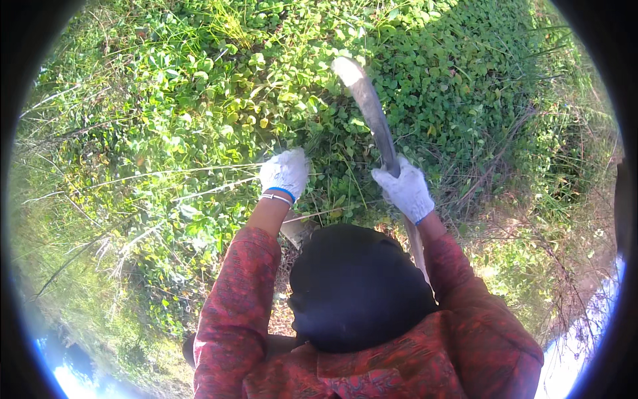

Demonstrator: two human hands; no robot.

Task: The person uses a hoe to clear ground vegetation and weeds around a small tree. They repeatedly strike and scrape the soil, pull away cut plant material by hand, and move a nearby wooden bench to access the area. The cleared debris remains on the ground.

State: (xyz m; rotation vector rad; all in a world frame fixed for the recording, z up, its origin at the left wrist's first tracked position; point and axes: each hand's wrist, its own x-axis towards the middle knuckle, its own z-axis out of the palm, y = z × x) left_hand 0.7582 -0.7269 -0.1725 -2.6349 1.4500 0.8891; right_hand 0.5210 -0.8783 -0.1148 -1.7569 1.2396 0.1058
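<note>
My left hand [285, 172], in a white knitted glove with a blue cuff, is closed around thin dry stems [219, 168] that stretch out to the left. My right hand [403, 187], gloved the same way, grips a long curved tool or stick [371, 107]. Its pale, blunt end points up and away over the green leaves, and its other end runs back beside my right forearm. Whether it is wood or metal, I cannot tell. Low leafy plants [339, 134] lie between and beyond both hands.
Dense green ground cover [209, 99] spreads ahead. Dry twigs [119, 244] tangle at the left, and brown dead stems [493, 164] lie at the right. A dark upright object [623, 209] shows at the far right rim. A dark head covering [359, 289] hides the ground close to me.
</note>
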